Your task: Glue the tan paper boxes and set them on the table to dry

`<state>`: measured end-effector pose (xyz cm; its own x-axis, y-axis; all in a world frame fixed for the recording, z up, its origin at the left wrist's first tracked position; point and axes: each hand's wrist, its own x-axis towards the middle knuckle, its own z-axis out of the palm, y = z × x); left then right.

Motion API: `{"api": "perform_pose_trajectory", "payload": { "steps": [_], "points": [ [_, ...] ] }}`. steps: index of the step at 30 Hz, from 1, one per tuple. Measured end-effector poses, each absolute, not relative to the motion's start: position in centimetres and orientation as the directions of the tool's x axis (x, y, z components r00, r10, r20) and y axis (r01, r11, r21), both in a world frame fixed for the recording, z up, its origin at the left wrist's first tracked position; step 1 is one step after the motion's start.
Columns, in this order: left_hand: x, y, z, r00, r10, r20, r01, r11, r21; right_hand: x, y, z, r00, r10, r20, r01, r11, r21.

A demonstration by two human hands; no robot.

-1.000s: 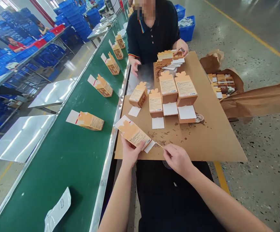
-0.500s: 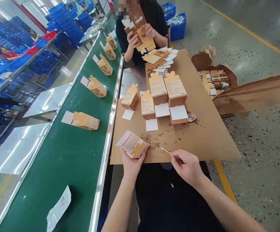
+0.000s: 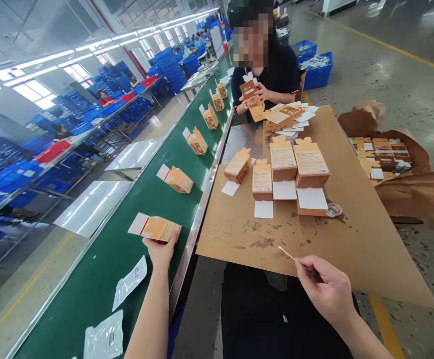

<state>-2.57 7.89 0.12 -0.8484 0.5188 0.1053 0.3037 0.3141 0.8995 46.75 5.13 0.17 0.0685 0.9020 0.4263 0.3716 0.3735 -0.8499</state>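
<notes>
My left hand (image 3: pixel 160 252) holds a small brown and yellow carton (image 3: pixel 161 229) by its near side, over the green belt (image 3: pixel 127 209). The carton lies on its side with its white flap pointing left. Over the near edge of the cardboard-covered table (image 3: pixel 351 249), my right hand (image 3: pixel 324 281) pinches a thin cotton swab (image 3: pixel 286 253), its white tip pointing up and left. Several open cartons (image 3: pixel 262 180) stand grouped on the cardboard, and a small clear dish (image 3: pixel 333 210) sits at their right. Dark wet spots mark the cardboard.
More cartons (image 3: pixel 180 179) stand in a row along the belt, with silvery packets (image 3: pixel 104 335) nearer me. Across the table a person (image 3: pixel 280 75) holds a flat carton beside a pile of blanks (image 3: pixel 290 117). An open paper sack (image 3: pixel 407 149) of cartons is at the right.
My left hand has moved left from the table to the belt with the carton. The view has shifted upward and left. A second silvery packet has come into view on the belt.
</notes>
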Motion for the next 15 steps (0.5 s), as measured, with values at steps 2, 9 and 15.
{"api": "perform_pose_trajectory", "payload": {
  "steps": [2, 9, 15],
  "points": [
    [-2.0, 7.8, -0.1, -0.866, 0.493, 0.082, 0.271, 0.326, 0.906, 46.9, 5.3, 0.2, 0.058, 0.9, 0.433, 0.367, 0.384, -0.847],
    [4.4, 7.2, 0.1, -0.709, 0.388, 0.588, 0.588, -0.134, 0.797, 49.9, 4.3, 0.0, 0.127, 0.915, 0.384, 0.404, 0.306, -0.862],
    [11.4, 23.4, 4.7, -0.516, 0.835, 0.192, 0.389, 0.028, 0.921, 49.1, 3.6, 0.9, 0.126, 0.914, 0.385, 0.381, 0.314, -0.87]
  ]
}}
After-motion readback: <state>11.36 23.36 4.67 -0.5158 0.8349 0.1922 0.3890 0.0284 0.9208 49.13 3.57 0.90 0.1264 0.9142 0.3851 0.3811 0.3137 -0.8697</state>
